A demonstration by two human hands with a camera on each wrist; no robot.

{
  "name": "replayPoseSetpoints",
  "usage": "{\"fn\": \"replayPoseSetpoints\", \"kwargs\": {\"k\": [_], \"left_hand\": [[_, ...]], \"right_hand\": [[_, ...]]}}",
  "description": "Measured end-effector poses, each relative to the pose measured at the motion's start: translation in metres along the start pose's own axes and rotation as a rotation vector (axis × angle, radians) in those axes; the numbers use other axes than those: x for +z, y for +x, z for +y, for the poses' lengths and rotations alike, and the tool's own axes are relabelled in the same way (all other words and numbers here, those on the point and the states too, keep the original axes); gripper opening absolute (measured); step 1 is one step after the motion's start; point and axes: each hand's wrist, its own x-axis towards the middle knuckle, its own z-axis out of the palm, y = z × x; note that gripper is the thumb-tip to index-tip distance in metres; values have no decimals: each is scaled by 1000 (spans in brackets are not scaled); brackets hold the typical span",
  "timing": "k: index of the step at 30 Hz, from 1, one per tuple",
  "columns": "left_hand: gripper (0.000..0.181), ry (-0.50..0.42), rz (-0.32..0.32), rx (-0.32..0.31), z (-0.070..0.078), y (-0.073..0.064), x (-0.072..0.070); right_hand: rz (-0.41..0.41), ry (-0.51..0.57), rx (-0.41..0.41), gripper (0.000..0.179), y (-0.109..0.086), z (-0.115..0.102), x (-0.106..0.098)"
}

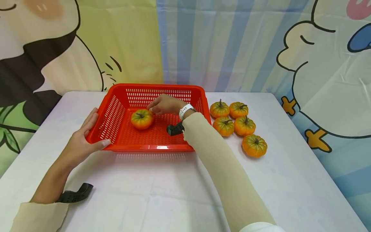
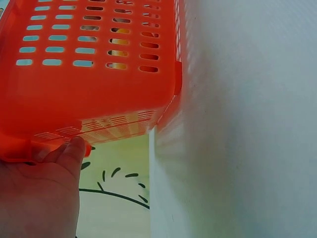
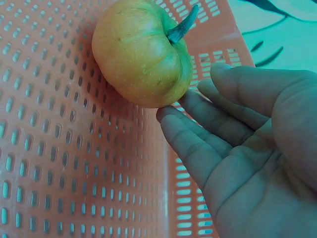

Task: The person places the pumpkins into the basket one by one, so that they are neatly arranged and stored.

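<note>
A red perforated plastic basket (image 1: 150, 147) stands on the white table, with one small orange-green pumpkin (image 1: 142, 120) on its floor. My left hand (image 1: 79, 137) holds the basket's near left corner, thumb over the rim and fingers along the outer wall. In the left wrist view those fingers (image 2: 69, 153) reach round the basket's edge. Inside the basket, my right hand (image 1: 166, 104) is just to the right of the pumpkin. The right wrist view has its loosely bent fingers (image 3: 190, 148) right at the pumpkin's underside, with the palm holding nothing.
Several more small pumpkins (image 1: 244, 125) sit grouped on the table to the right of the basket, one nearer the front. A cartoon-printed curtain (image 1: 217, 45) hangs behind the table (image 1: 150, 193). Black camera mounts (image 1: 76, 195) are strapped at both wrists.
</note>
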Motion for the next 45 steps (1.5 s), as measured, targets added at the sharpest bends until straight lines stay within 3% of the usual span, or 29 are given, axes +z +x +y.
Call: {"fn": "replayPoseSetpoints", "kwargs": {"k": [11, 21, 28, 38, 45], "left_hand": [[96, -10, -10, -5, 1, 1, 1], [97, 4, -3, -5, -2, 2, 0], [96, 0, -9, -12, 2, 2, 0], [96, -3, -11, -3, -1, 1, -1], [97, 20, -9, -17, -2, 0, -1]], "right_hand": [[-113, -3, 6, 33, 3, -5, 8], [-176, 67, 27, 34, 7, -12, 20], [-220, 34, 20, 37, 11, -17, 28], [-358, -26, 28, 34, 11, -18, 33], [-438, 18, 60, 34, 7, -13, 33]]}}
